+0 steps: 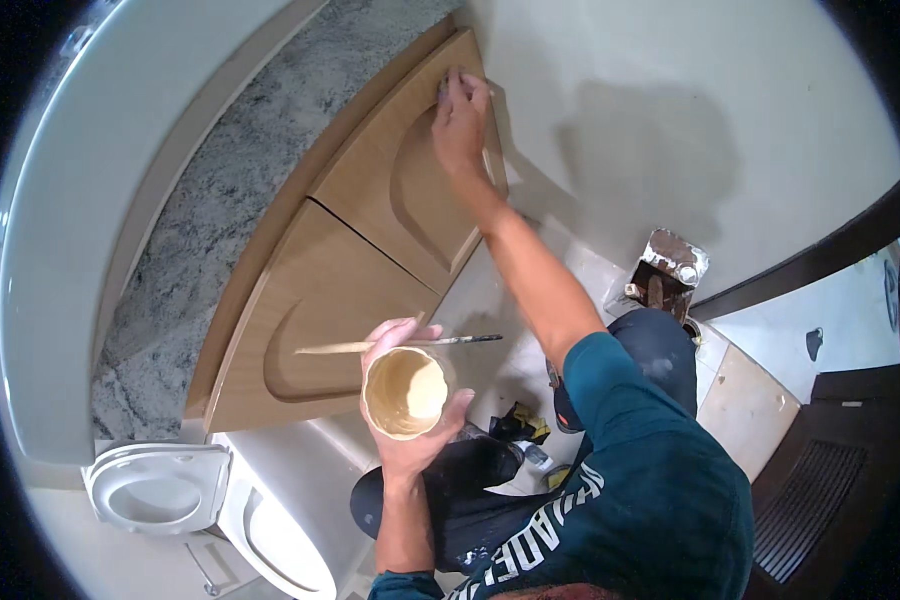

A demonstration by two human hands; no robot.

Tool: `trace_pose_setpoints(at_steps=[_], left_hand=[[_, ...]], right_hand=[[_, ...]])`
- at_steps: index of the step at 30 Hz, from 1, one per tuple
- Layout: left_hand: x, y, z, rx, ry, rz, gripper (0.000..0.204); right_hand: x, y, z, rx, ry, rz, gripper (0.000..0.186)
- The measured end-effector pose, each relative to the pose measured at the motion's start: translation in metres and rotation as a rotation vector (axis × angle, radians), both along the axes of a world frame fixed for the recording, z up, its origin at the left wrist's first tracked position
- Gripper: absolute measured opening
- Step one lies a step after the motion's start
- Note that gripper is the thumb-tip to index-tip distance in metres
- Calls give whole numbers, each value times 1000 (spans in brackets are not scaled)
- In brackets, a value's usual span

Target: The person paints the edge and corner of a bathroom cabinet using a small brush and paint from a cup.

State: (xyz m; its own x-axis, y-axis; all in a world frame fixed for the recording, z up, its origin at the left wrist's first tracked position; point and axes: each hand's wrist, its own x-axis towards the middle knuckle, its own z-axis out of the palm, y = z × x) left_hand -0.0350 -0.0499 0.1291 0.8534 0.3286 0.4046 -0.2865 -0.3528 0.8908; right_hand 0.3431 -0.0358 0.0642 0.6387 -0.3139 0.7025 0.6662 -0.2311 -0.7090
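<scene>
My left hand (410, 400) grips a round cup (404, 393) with tan liquid inside, and a thin paintbrush (400, 344) lies across its rim, bristles pointing right. My right hand (460, 118) reaches up to the top corner of the right wooden cabinet door (395, 190), its fingers pressing a small dark pad against the wood. The left cabinet door (300, 310) hangs beside it, just behind the cup.
A speckled granite countertop (220, 190) with a white basin edge (80, 200) runs above the doors. A white toilet (170, 490) with raised lid stands at lower left. A metal can (673, 262) sits on the floor by the wall. My knees are bent over rags (520, 422).
</scene>
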Motion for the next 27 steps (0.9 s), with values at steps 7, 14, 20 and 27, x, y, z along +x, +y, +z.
trace_pose_setpoints(at_steps=[7, 14, 20, 27], left_hand=[[-1, -5, 5, -97, -11, -19, 83], [-4, -2, 5, -17, -17, -22, 83], [-4, -1, 10, -13, -33, -54, 81], [-2, -6, 12, -126, -28, -56, 81]], right_hand=[[65, -34, 26, 2, -4, -20, 39], [46, -19, 27, -173, 29, -91, 51], [45, -28, 19, -289, -53, -91, 57], [52, -33, 29, -264, -91, -40, 51]])
